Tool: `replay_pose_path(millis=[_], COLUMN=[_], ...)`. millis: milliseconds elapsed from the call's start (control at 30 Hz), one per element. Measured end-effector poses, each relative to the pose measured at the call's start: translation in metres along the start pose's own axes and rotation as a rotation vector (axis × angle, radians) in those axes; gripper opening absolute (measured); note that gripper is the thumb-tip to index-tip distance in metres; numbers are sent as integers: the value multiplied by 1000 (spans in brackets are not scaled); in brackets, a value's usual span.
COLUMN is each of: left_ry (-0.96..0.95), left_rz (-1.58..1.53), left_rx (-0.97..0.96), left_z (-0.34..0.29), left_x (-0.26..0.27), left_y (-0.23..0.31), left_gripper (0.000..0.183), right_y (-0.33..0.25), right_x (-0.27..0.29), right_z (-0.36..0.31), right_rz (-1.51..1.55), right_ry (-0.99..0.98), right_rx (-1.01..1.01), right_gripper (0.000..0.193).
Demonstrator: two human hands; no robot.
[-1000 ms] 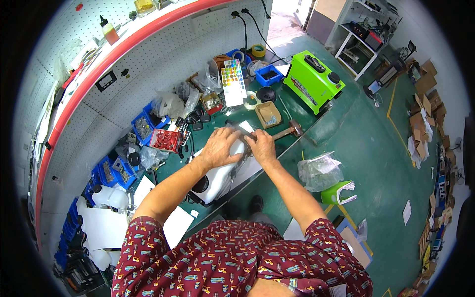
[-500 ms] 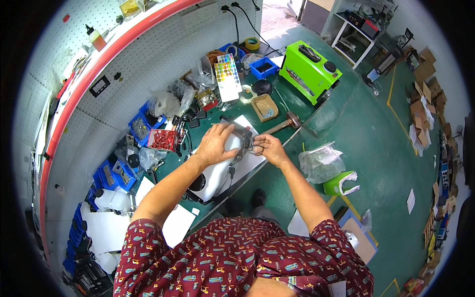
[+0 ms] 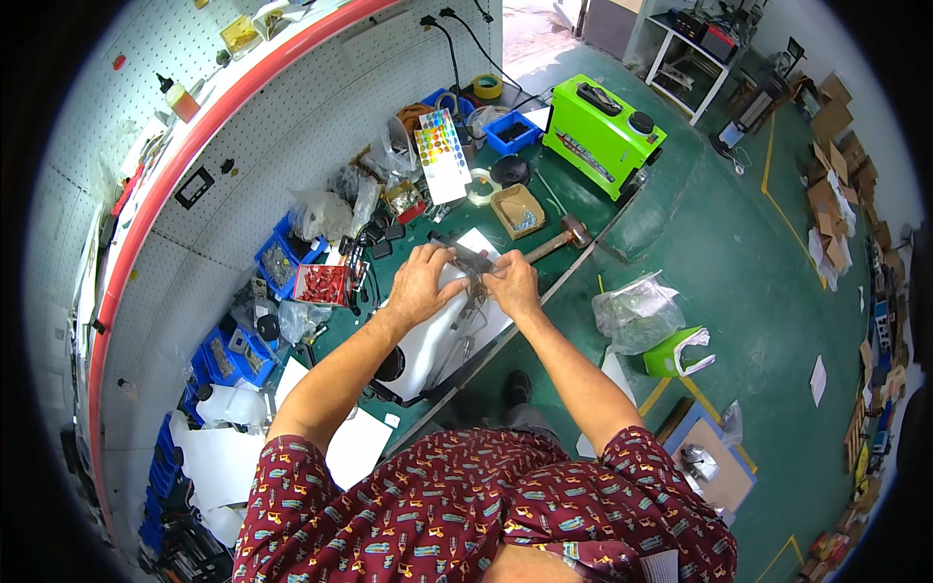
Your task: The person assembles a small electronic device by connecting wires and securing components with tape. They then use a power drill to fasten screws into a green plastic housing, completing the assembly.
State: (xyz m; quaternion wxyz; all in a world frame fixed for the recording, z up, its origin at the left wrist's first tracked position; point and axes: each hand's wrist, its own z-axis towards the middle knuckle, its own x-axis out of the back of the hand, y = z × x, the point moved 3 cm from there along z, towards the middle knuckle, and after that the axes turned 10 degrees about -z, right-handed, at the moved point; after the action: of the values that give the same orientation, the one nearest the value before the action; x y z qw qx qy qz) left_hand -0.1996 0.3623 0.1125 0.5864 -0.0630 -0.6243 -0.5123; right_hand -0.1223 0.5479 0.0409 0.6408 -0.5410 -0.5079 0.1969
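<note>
A white, glossy moulded plastic container (image 3: 425, 342) lies along the front edge of a green-topped counter (image 3: 416, 231). The bare left hand (image 3: 421, 285) arches over its far end, thumb spread from the fingers (firmness of hold cannot be told). The bare right hand (image 3: 512, 284), half a second ago drawn outward, now meets the dark, narrow fitting (image 3: 473, 260) there, fingertips bunched close; whether they grip it is hidden. The change suggests that handling has become two-handed at that end.
</note>
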Motion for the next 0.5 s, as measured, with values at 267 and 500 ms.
replay_pose_path(millis=[267,500], left_ry=[75,113], left_rz=[-35,-62], left_rx=[272,392], left_z=[22,27], left_x=[-11,-18], left_y=[15,4], left_gripper=[41,37], right_y=[16,9], right_x=[15,16], right_z=[-1,-5], right_rz=[183,-22], right_ry=[-264,-272], right_rx=[192,227], right_gripper=[54,52])
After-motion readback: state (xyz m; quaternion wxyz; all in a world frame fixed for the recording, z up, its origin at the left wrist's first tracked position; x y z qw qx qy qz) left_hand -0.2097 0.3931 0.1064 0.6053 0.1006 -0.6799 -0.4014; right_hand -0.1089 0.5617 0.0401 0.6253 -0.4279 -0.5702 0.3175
